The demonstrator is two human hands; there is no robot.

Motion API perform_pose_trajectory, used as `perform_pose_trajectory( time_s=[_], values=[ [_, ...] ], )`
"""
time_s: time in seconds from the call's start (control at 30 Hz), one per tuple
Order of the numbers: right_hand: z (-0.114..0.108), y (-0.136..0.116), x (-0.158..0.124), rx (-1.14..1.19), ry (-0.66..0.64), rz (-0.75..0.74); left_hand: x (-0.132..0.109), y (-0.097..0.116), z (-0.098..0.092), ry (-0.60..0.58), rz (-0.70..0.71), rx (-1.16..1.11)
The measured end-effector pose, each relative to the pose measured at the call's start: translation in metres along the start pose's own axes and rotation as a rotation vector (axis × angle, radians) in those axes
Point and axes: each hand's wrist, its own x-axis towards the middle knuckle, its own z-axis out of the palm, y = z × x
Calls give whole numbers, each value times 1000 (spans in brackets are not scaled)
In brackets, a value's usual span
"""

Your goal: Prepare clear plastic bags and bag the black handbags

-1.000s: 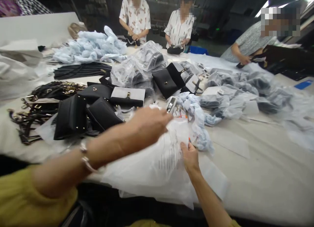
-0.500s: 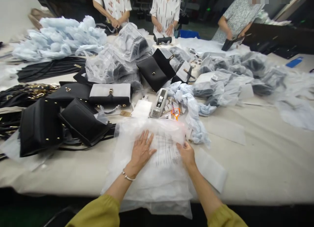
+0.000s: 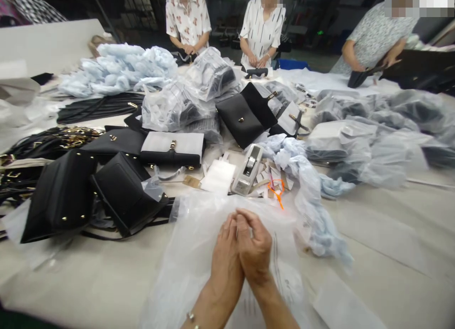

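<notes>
My left hand (image 3: 227, 253) and my right hand (image 3: 254, 246) are side by side and touching, above a clear printed plastic bag (image 3: 188, 253) that lies flat on the table. Both hands have their fingers drawn together and curled, with the fingertips hidden. Whether they pinch the bag or something small, I cannot make out. A bracelet (image 3: 191, 315) circles my left wrist. Just beyond the bag are a grey-and-clear case (image 3: 248, 170), a white pad (image 3: 217, 176), an orange loop (image 3: 276, 191) and small paper tags.
Black handbags (image 3: 59, 196) crowd the left, near black straps (image 3: 99, 106) with gold fittings. Plastic-wrapped bags (image 3: 185, 104) are heaped behind, others (image 3: 369, 139) on the right. Crumpled pale-blue paper (image 3: 313, 210) lies right of my hands. Several people work across the table.
My hands were apart on the plastic bag, the left spread flat and the right at its right edge. They have come together over the bag's middle. The view has shifted.
</notes>
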Motion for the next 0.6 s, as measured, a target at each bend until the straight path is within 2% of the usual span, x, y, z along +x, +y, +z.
perform_pose_trajectory(
  time_s=[0.07,0.13,0.2,0.33,0.4,0.47,0.53,0.6],
  values=[
    [5,49,9,-102,80,-19,12,-11,12,66,47,96],
    [5,91,11,-270,83,-129,19,-26,21,120,67,170],
    [5,116,9,-440,61,-181,22,-40,24,151,31,216],
    [10,121,9,-636,-5,-138,26,-72,21,123,-18,267],
    [13,119,9,-711,-56,-113,22,-100,20,71,-50,289],
    [14,121,7,-778,-84,-101,14,-133,15,15,-178,331],
    [16,125,6,-819,-83,-101,6,-159,3,-21,-325,361],
    [18,127,5,-840,-68,-105,5,-163,-19,45,-321,329]
  ],
)
